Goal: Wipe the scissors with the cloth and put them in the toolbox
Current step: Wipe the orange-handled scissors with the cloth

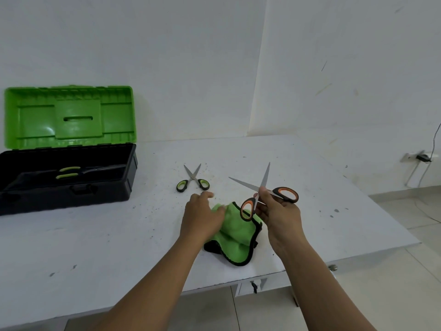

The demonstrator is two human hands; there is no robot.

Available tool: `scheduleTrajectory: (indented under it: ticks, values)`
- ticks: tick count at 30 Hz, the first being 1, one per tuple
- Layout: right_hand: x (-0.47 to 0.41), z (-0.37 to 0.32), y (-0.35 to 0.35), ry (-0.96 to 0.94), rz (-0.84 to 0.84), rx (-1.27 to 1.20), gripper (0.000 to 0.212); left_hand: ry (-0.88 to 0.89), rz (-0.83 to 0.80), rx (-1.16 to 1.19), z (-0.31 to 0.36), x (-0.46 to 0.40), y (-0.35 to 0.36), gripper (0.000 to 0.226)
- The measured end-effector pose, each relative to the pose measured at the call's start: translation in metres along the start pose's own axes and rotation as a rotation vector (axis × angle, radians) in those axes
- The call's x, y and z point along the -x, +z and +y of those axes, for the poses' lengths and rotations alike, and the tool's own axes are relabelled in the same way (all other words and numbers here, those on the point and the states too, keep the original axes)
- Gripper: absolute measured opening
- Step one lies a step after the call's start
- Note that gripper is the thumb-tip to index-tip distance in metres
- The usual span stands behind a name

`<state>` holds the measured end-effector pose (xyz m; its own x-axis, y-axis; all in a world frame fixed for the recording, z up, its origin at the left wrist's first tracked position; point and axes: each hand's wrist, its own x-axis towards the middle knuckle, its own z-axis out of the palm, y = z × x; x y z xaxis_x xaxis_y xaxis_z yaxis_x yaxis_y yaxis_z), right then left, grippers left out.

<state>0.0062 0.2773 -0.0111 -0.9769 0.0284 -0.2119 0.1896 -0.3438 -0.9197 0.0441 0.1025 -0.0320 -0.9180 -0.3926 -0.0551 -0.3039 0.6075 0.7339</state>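
Observation:
My right hand [278, 212] holds orange-handled scissors [285, 193] near the pivot, blades spread open and pointing up and away, lifted above the table. My left hand [202, 217] rests palm down on a green cloth with black trim [235, 242] that lies crumpled on the white table [95, 235]. A smaller pair of green-handled scissors [193, 181] lies open on the table just beyond my left hand. The toolbox [69, 185] stands at the far left with its green lid [69, 115] raised; another green-handled pair of scissors [71, 172] lies inside.
The table's right edge [381, 206] drops off to a tiled floor. A wall socket with a plugged cable [421, 157] sits at the far right. A drawer lock with a key [254, 286] shows under the table's front edge.

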Motion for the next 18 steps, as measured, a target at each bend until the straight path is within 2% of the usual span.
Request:
scheduleTrajectory:
  ticks: [1, 2, 4, 8, 10, 13, 16, 18]
  values:
    - [0.000, 0.001, -0.003, 0.010, 0.007, 0.016, 0.014, -0.055, -0.063, -0.086, -0.001, -0.003, 0.003, 0.069]
    - [0.001, 0.003, -0.005, 0.019, 0.013, 0.034, 0.015, -0.090, -0.102, -0.158, -0.003, -0.006, 0.005, 0.074]
    - [0.003, 0.008, -0.010, 0.038, 0.016, 0.052, 0.017, -0.106, -0.105, -0.138, -0.004, -0.008, 0.007, 0.048]
    - [0.011, 0.015, -0.016, 0.043, -0.015, 0.063, 0.021, -0.080, -0.039, 0.090, -0.001, -0.010, 0.004, 0.029]
    - [0.015, 0.017, -0.015, 0.024, -0.033, 0.065, 0.023, -0.136, -0.029, 0.290, 0.003, -0.012, -0.002, 0.028]
    - [0.020, 0.023, -0.007, 0.031, -0.064, 0.052, 0.024, -0.225, -0.067, 0.631, 0.008, -0.015, -0.009, 0.044]
    - [0.025, 0.028, 0.005, 0.056, -0.058, -0.015, 0.021, -0.203, -0.199, 1.059, 0.017, -0.006, -0.011, 0.030]
    - [0.028, 0.029, 0.011, 0.069, -0.047, -0.086, 0.020, -0.218, -0.305, 1.303, 0.018, 0.003, -0.012, 0.042]
